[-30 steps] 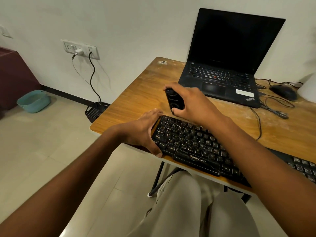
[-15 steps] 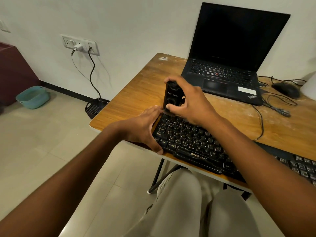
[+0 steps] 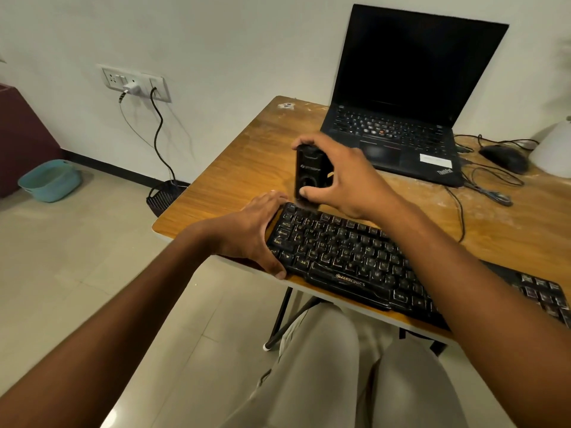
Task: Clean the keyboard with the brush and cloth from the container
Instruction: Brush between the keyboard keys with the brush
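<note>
Fingers of the right hand (image 3: 349,180) grip a small black rectangular brush (image 3: 310,174) upright above the black plastic keyboard (image 3: 355,257), whose left end the left hand (image 3: 253,233) clasps with thumb curled around its front edge.

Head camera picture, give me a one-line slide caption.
Right hand holds a black brush at the keyboard's far corner; left hand grips its end.

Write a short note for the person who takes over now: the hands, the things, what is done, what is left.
Left hand grips the keyboard's left end on the table.
Right hand holds the black brush upright, its lower end at the keyboard's top-left corner.
No cloth or container in view.
Done: brush in hand.
Left: brush the keys, then wipe with the cloth.
</note>
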`<state>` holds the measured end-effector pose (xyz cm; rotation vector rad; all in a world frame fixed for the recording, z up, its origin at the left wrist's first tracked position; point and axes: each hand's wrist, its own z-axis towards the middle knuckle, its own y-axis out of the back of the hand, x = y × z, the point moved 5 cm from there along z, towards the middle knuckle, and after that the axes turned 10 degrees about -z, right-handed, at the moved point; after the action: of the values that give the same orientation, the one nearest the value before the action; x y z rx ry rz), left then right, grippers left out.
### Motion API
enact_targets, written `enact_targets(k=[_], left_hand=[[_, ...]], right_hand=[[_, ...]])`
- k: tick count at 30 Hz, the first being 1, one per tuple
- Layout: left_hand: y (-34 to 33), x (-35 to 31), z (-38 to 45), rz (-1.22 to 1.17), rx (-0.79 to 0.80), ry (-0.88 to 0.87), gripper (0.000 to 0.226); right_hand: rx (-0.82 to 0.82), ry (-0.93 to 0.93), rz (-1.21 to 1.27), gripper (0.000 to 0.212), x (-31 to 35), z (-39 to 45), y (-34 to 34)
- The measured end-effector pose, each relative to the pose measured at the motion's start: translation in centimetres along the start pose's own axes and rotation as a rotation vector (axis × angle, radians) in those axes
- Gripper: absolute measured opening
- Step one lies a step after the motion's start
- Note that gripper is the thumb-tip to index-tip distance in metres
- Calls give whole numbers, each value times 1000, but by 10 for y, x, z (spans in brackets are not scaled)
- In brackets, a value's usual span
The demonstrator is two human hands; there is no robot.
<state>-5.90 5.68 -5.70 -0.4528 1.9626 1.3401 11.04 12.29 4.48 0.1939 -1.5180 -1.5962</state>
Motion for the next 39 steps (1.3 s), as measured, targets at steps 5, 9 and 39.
enact_targets(k=[5,9,39], left_hand=[[0,2,2,-16,-8,-11,149],[-1,4,1,-22,22,9,152],[1,-7,-5,-170,0,33,147]], right_hand=[[24,-1,-19,72,-5,-13,-11],[132,-56,-159,77,-26,-30,16],[-36,-101,45,73,-32,-32,-2]])
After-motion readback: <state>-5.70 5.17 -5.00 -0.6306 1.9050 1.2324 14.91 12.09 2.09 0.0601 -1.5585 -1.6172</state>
